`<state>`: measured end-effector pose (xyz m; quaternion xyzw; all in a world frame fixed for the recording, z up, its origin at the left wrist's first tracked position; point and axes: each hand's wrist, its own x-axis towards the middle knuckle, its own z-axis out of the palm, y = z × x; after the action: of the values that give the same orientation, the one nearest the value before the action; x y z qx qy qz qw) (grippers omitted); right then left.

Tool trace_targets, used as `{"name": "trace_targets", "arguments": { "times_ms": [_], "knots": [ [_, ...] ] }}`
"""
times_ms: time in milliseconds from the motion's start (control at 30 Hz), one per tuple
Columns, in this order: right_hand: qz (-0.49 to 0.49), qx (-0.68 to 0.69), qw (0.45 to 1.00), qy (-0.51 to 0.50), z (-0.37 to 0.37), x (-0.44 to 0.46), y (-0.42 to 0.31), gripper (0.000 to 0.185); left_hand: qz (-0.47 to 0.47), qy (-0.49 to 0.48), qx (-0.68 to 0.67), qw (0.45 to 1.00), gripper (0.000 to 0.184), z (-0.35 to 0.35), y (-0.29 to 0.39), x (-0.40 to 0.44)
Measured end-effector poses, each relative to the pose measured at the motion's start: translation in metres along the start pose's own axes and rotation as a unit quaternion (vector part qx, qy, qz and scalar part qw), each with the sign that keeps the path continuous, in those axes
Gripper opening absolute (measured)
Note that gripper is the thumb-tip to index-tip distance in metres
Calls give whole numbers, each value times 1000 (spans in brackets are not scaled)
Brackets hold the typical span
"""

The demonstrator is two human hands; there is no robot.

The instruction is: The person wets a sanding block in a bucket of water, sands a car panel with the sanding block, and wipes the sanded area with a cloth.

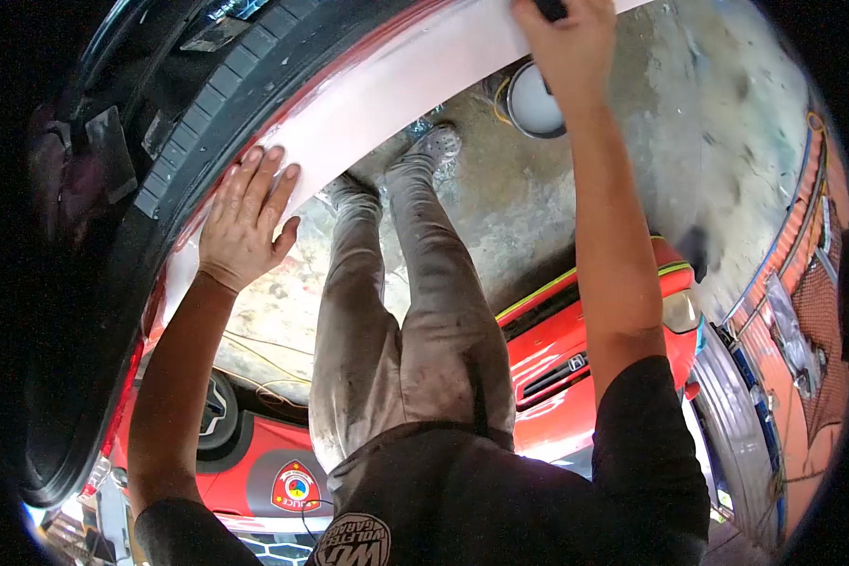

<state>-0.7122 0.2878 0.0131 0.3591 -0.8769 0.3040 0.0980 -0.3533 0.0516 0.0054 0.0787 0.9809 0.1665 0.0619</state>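
Premises: a vehicle workshop, by all indications a car-body garage. A vehicle body panel [387, 90], whitish and pink with red along its border, overhangs the concrete floor [509, 212], which is stained and blotched. On the floor, just beside the panel, stands a pail [535, 102] with pale contents, a yellow cord [503, 102] next to it. Toward the floor's lower right edge is a red car [552, 382] with a badge [577, 362] on its grille and a headlamp [681, 311]. Toward the lower left corner, red bodywork shows a wheel [217, 411] and shield emblem [295, 486]; whether the same car cannot be determined. The shirt print [354, 541] includes "GARAGE".
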Motion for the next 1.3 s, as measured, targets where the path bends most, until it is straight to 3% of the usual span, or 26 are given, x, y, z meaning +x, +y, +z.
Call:
{"name": "trace_targets", "arguments": {
  "times_ms": [100,167,233,267,333,367,400,433,500,667,767,833,900,967,1100,1167,1267,1300],
  "knots": [
    [97,82,990,-62,12,-23,-16,30,-9,-4,-26,1000,75,-3,4,4],
    [-52,0,998,-47,30,-48,-61,32,-17,1,-56,998,75,-7,15,19],
    [-87,48,991,-84,21,-51,-73,34,-5,8,-61,998,78,-10,23,53],
    [-102,62,985,-125,15,-41,-58,35,-5,10,-70,998,78,-14,28,76],
    [-147,39,986,-68,7,-12,-1,34,17,15,-69,997,80,-11,29,116],
    [23,103,989,-101,0,-6,32,33,27,3,-53,998,81,-7,30,130],
    [-16,68,997,-45,-12,23,48,32,36,-10,-36,999,81,-4,31,142],
    [35,79,996,-21,-23,38,56,30,45,-23,-18,999,82,-2,33,151],
    [19,3,1000,-2,-23,38,53,31,31,-16,4,999,85,0,41,158],
    [-89,5,993,-78,-9,-2,-9,31,0,-12,15,1000,89,4,50,163],
    [-29,23,999,-40,-24,28,30,35,-43,9,3,999,92,7,66,178],
    [80,27,996,10,-43,34,80,32,-59,42,1,997,93,13,77,207],
    [162,81,981,65,-71,21,120,31,-83,60,-11,995,93,11,93,249],
    [186,46,980,58,-87,-9,142,32,-80,98,-26,992,93,11,107,297],
    [338,118,931,-69,-80,-114,174,35,-72,164,-37,983,89,6,129,405],
    [422,123,876,-197,-66,-173,199,38,-70,140,-70,985,91,9,137,448],
    [556,191,782,-205,-24,-254,239,46,-74,136,-67,986,93,1,147,477],
    [539,176,793,-224,-10,-283,266,47,-76,154,-59,983,94,5,149,481]
  ]
}}
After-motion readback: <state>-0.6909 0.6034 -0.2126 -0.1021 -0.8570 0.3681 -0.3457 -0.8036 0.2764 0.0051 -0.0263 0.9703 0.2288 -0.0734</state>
